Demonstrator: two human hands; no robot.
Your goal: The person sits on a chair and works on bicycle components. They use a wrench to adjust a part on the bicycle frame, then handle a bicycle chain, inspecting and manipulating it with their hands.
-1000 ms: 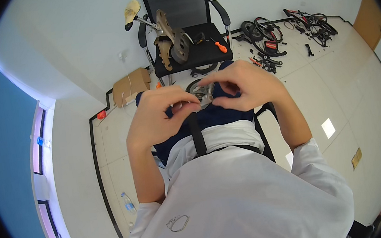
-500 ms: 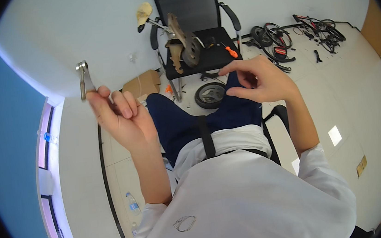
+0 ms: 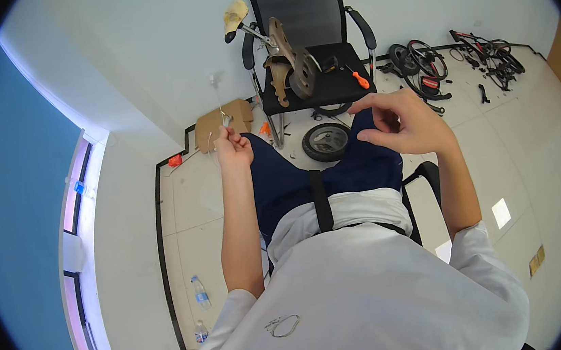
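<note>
My left hand (image 3: 234, 147) is closed, its thumb and fingers pinching a slim shiny metal tool (image 3: 225, 120) that points up, away from me. The tool looks like a small wrench, but it is too small here to be sure. My right hand (image 3: 406, 121) hovers over my right thigh, with thumb and forefinger apart and nothing seen between them; its other fingers are curled and partly hidden. Ahead, a brown scooter-like frame (image 3: 294, 64) with a cream saddle (image 3: 235, 16) rests on a black chair (image 3: 325, 78). An orange-handled screwdriver (image 3: 360, 80) lies on the seat's right side.
A small wheel (image 3: 327, 142) lies on the floor before the chair. Cardboard (image 3: 211, 129) leans at the wall. Bicycle parts (image 3: 490, 54) and more wheels (image 3: 427, 60) are spread at the back right. Plastic bottles (image 3: 201, 294) lie on the left.
My left hand has swung right and lowered toward my left knee, still holding the metal tool. My right hand keeps its pose. The whole view has shifted slightly left.
</note>
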